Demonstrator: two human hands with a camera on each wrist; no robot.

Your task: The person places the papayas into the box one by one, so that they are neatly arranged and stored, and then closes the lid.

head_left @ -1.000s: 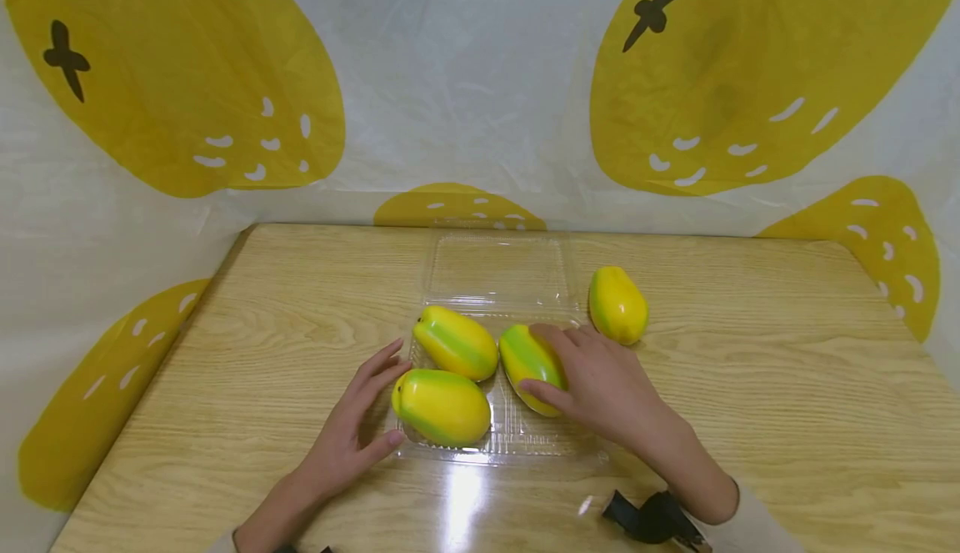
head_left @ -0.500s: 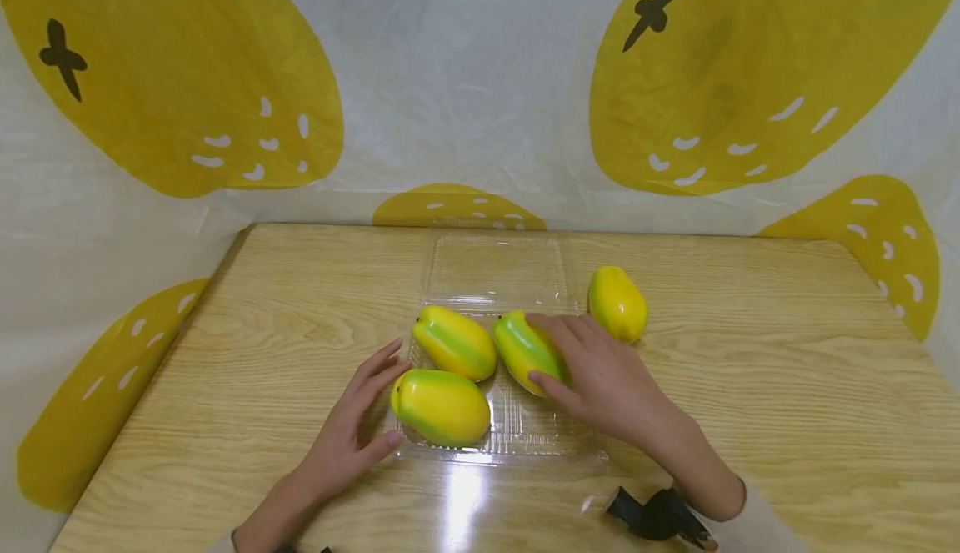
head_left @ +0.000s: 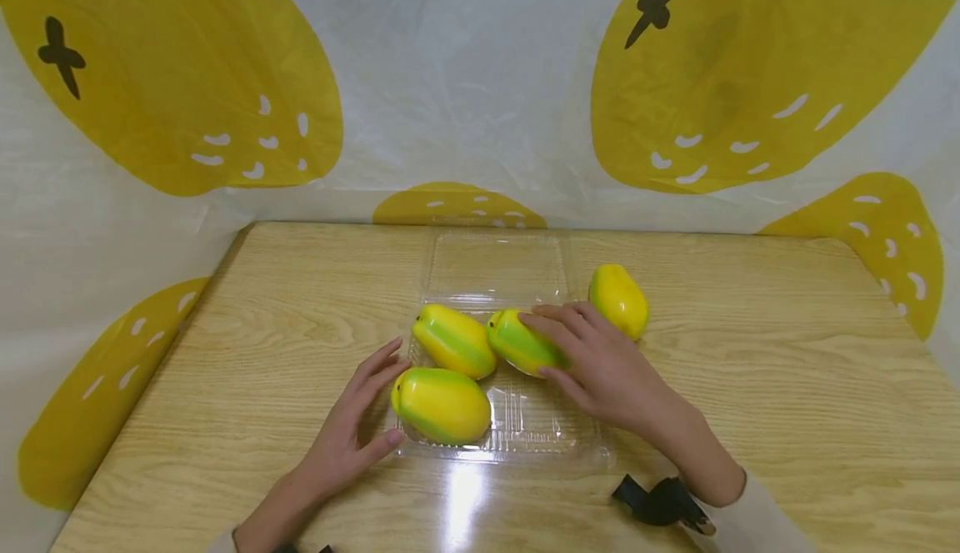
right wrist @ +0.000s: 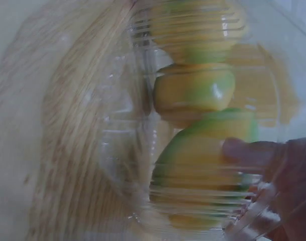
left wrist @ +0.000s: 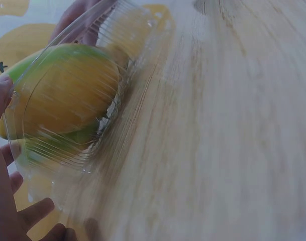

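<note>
Yellow-green fruit (head_left: pixel 517 346) in the far right part of a clear box (head_left: pixel 525 424), held between thumb and fingers of the right hand (head_left: pixel 611 369). A second fruit (head_left: pixel 453 342) and a third fruit (head_left: pixel 442 407) lie left of it, inside. Left hand (head_left: pixel 352 424), thumb and fingers wide apart, at the box's left rim. A fourth fruit (head_left: pixel 618 299) rests on the table (head_left: pixel 787 386).

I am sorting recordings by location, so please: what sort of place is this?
Probably an indoor corner set up for recording: a printed sheet hangs behind a table bearing a clear box and fruits.
</note>
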